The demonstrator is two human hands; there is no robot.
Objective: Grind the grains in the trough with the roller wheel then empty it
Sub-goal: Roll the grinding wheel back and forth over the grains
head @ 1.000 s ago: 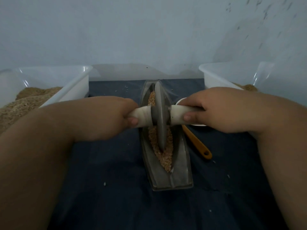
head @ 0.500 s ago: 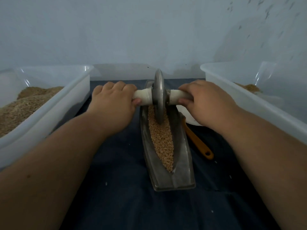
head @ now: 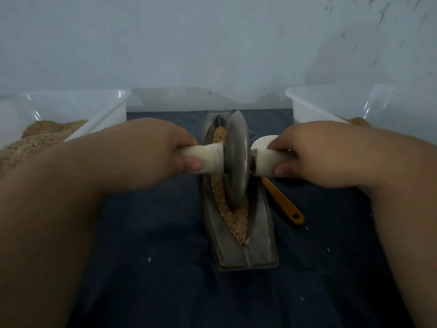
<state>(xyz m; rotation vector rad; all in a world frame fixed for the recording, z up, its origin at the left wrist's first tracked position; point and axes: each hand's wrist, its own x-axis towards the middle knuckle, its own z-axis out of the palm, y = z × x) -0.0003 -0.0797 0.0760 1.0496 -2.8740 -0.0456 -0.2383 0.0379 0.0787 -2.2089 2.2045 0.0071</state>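
A grey boat-shaped metal trough lies lengthwise on the dark blue cloth, filled with tan grains. A grey metal roller wheel stands upright in the trough's groove, near its middle, with a white handle on each side. My left hand grips the left handle, thumb underneath. My right hand grips the right handle the same way. The wheel hides part of the grains.
A clear plastic bin with tan ground material stands at the left, another clear bin at the right. An orange-handled scoop lies right of the trough, its white bowl behind the right handle. Loose grains dot the cloth.
The wheel rolled to the far end of the trough half a second ago and has come back toward me to the middle. Both hands kept their grip on the handles.
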